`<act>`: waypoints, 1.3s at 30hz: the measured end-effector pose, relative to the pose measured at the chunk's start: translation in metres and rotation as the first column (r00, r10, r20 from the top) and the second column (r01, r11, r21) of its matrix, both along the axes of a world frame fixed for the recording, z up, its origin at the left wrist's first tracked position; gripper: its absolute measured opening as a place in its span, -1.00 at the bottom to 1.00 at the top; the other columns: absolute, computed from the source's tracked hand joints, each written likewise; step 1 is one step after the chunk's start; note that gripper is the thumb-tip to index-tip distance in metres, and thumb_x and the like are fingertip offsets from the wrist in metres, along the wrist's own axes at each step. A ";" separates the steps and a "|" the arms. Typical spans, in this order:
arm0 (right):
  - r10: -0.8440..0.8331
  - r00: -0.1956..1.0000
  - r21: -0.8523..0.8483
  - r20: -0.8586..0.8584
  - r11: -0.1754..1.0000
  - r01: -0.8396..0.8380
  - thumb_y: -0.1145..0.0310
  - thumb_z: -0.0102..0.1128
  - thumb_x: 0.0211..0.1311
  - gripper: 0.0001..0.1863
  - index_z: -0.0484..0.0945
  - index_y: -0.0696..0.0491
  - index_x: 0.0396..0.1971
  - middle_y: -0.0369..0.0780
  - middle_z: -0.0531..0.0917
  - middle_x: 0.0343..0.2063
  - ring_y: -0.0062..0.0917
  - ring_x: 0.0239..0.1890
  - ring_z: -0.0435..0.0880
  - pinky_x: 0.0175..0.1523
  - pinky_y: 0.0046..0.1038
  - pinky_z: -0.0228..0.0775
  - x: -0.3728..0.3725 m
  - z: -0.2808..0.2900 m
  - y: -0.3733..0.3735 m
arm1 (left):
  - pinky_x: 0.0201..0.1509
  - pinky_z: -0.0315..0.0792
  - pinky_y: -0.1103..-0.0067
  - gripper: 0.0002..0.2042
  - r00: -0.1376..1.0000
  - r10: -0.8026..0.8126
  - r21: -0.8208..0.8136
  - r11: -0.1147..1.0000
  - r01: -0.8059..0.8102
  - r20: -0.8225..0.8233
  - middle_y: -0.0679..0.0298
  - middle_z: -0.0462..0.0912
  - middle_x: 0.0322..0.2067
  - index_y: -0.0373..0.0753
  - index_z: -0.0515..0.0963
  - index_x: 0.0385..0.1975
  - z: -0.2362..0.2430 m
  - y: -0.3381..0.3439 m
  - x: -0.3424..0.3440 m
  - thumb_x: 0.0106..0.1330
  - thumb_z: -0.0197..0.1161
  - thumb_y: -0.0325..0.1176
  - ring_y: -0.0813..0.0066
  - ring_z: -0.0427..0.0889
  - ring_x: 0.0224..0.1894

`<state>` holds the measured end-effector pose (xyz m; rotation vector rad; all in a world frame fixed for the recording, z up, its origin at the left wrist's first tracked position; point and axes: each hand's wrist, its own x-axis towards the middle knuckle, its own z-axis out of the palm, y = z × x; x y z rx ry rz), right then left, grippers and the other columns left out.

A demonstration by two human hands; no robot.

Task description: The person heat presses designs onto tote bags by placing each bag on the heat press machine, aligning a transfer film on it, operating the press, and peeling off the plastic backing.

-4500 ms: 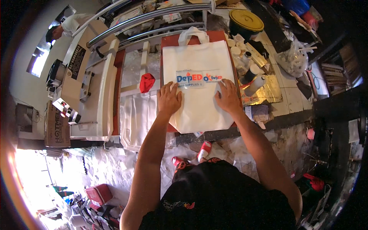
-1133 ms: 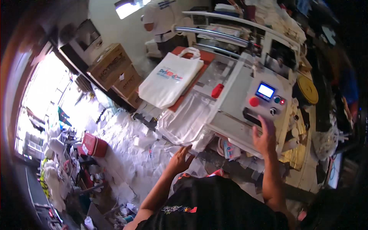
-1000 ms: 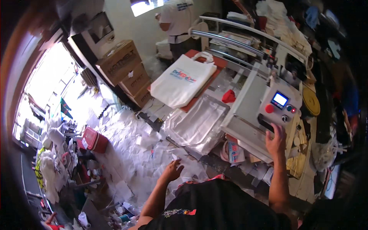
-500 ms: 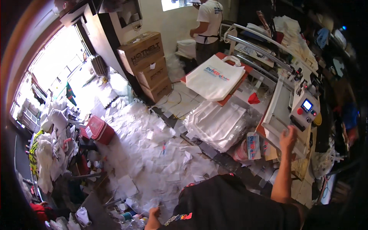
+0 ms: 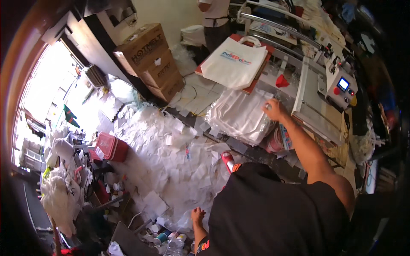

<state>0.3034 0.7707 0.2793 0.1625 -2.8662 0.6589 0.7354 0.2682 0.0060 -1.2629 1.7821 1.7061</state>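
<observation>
The right hand [image 5: 273, 110] hangs over the right edge of a stack of pale bags in clear plastic [image 5: 239, 117], its fingers half bent and parted from the thumb (whether they touch the plastic, I cannot tell). It appears to grip nothing. The left hand [image 5: 197, 216] hangs low on the near side, above the littered floor [image 5: 171, 175], fingers loosely curled; I cannot tell if it holds anything. Beyond the stack, a printed white tote bag [image 5: 235, 64] lies flat on a red board [image 5: 268, 53], left of a red cloth [image 5: 282, 81].
</observation>
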 end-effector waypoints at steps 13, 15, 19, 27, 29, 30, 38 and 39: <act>-0.220 0.965 0.057 -0.142 0.971 0.230 0.19 0.26 0.10 -0.63 0.63 0.14 -0.18 0.01 0.69 -0.19 -0.10 -0.15 0.66 -0.04 -0.19 0.49 -0.347 -0.032 0.028 | -0.10 0.51 0.26 -0.53 0.937 -0.238 -0.535 0.772 0.341 0.255 -0.14 0.67 -0.30 -0.40 0.60 -0.21 0.014 -0.044 0.025 0.24 0.11 -0.02 -0.02 0.68 -0.22; -0.169 0.981 0.057 -0.093 0.983 0.175 0.19 0.25 0.10 -0.63 0.63 0.14 -0.18 0.01 0.68 -0.19 -0.09 -0.14 0.66 -0.03 -0.19 0.49 -0.403 -0.055 0.008 | -0.01 0.49 0.20 -0.54 0.905 -0.222 -0.467 0.797 0.384 0.363 -0.23 0.64 -0.25 -0.35 0.62 -0.19 0.008 -0.038 -0.012 0.27 0.08 -0.02 -0.11 0.65 -0.10; -0.054 0.998 -0.005 -0.018 0.999 0.054 0.20 0.23 0.12 -0.64 0.63 0.13 -0.17 0.01 0.68 -0.18 -0.09 -0.13 0.66 -0.03 -0.19 0.48 -0.465 -0.085 -0.008 | 0.06 0.47 0.23 -0.58 0.966 -0.071 -0.515 0.835 0.194 0.249 -0.13 0.65 -0.15 -0.34 0.63 -0.20 0.081 -0.045 -0.150 0.29 0.05 -0.08 -0.04 0.62 -0.03; 0.000 0.999 0.049 0.039 0.999 -0.002 0.20 0.20 0.15 -0.66 0.63 0.10 -0.17 0.00 0.68 -0.17 -0.09 -0.11 0.64 -0.01 -0.18 0.46 -0.525 -0.079 -0.102 | 0.09 0.48 0.28 -0.59 0.932 0.246 -0.518 0.852 -0.076 0.266 -0.09 0.65 -0.10 -0.27 0.64 -0.13 0.091 0.024 -0.196 0.22 0.16 -0.07 0.00 0.63 -0.01; -0.035 0.999 0.020 0.026 0.999 0.034 0.20 0.19 0.15 -0.67 0.63 0.10 -0.17 -0.01 0.68 -0.17 -0.09 -0.10 0.64 0.00 -0.18 0.46 -0.506 -0.080 -0.074 | 0.06 0.49 0.28 -0.59 0.930 0.197 -0.474 0.880 -0.028 0.311 -0.09 0.66 -0.13 -0.28 0.66 -0.18 0.069 0.015 -0.186 0.20 0.16 -0.04 0.02 0.65 -0.04; -0.047 0.999 -0.013 0.021 0.999 0.048 0.21 0.18 0.16 -0.67 0.63 0.10 -0.17 -0.01 0.68 -0.16 -0.09 -0.10 0.64 0.00 -0.18 0.46 -0.495 -0.079 -0.056 | 0.05 0.50 0.28 -0.58 0.934 0.167 -0.442 0.897 -0.011 0.317 -0.09 0.67 -0.15 -0.28 0.67 -0.21 0.061 0.015 -0.180 0.19 0.16 -0.03 0.02 0.65 -0.06; -0.262 0.957 -0.168 -0.127 0.956 0.239 0.21 0.14 0.19 -0.69 0.63 0.07 -0.16 -0.02 0.67 -0.15 -0.09 -0.08 0.63 0.01 -0.18 0.44 -0.444 -0.020 -0.017 | -0.43 0.53 0.46 -0.65 0.941 0.131 -0.060 0.991 -0.118 0.312 0.22 0.68 -0.40 -0.29 0.60 -0.18 0.022 -0.042 -0.139 0.32 0.19 -0.09 0.45 0.64 -0.46; -0.312 0.940 -0.187 -0.134 0.940 0.286 0.21 0.14 0.19 -0.69 0.63 0.07 -0.16 -0.02 0.67 -0.15 -0.09 -0.07 0.63 0.02 -0.18 0.44 -0.437 -0.013 -0.005 | -0.44 0.52 0.45 -0.65 0.940 0.118 -0.114 0.990 -0.085 0.320 0.21 0.68 -0.39 -0.29 0.59 -0.17 0.032 -0.062 -0.135 0.32 0.19 -0.09 0.43 0.64 -0.45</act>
